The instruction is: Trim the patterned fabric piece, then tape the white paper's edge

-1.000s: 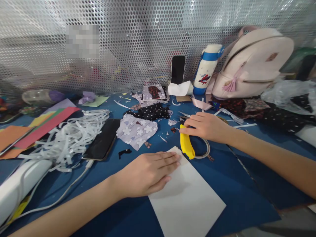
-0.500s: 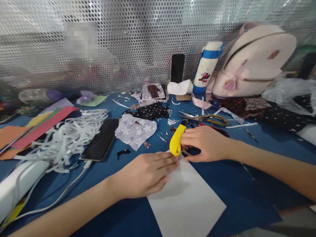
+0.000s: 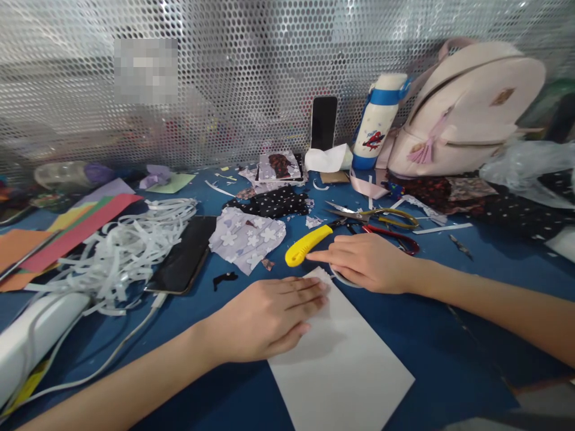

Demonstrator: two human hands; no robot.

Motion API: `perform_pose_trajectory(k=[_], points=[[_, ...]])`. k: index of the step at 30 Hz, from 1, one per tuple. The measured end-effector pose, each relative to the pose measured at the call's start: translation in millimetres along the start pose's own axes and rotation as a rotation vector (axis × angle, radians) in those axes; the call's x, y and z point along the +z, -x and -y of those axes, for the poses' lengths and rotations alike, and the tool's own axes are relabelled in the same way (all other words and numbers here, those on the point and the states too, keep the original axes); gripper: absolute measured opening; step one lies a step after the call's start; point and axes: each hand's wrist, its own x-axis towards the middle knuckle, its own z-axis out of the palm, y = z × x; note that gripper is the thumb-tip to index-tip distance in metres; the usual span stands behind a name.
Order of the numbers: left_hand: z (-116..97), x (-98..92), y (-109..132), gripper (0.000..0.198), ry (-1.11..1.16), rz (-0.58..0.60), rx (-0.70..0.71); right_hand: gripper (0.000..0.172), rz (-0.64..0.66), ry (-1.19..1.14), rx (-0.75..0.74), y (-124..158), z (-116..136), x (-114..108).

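My left hand lies flat with its fingers stretched out, pressing on the upper part of a white sheet of paper. At the paper's far corner, my right hand rests low, index finger extended and the other fingers loosely bent. That fingertip touches or nearly touches the rear end of a yellow utility knife, which lies on the blue table. Under the right hand shows a pale curved edge that I cannot make out. Yellow-handled scissors and a red-handled tool lie just beyond.
Flowered fabric and black dotted fabric lie ahead. At left are a phone, shredded white strips and coloured paper. A bottle, an upright phone and a pink backpack stand at the back.
The yellow utility knife has moved left and turned flatter, away from the right hand's grasp. The right index finger is now extended. My left hand has stayed nearly still on the paper.
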Motion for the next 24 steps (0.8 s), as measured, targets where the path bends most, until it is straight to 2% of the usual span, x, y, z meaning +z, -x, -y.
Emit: perform_pose_trajectory(k=[4,7,12,14,21,24], points=[[0.3,0.2,-0.4,0.043,-0.005,-0.003,-0.006,0.026,0.022,0.076,0.127,-0.1,6.3,-2.9],[0.0,0.2,-0.4,0.043,-0.011,-0.013,0.001,0.035,0.089,0.174,0.161,1.2,10.1,-3.3],[-0.5,-0.2,-0.4,0.044,0.001,-0.003,-0.003,0.018,0.175,0.180,0.038,2.0,11.9,-4.6],[-0.5,0.1,-0.8,0.044,-0.009,0.002,-0.004,0.016,0.191,0.196,-0.006,1.6,13.2,-6.7],[-0.6,0.8,-2.1,0.043,-0.017,-0.022,0.010,0.017,0.178,0.300,0.120,1.7,22.0,-5.1],[-0.8,0.4,-1.9,0.044,-0.025,-0.016,0.004,0.020,0.091,0.368,0.130,0.5,23.9,3.4]])
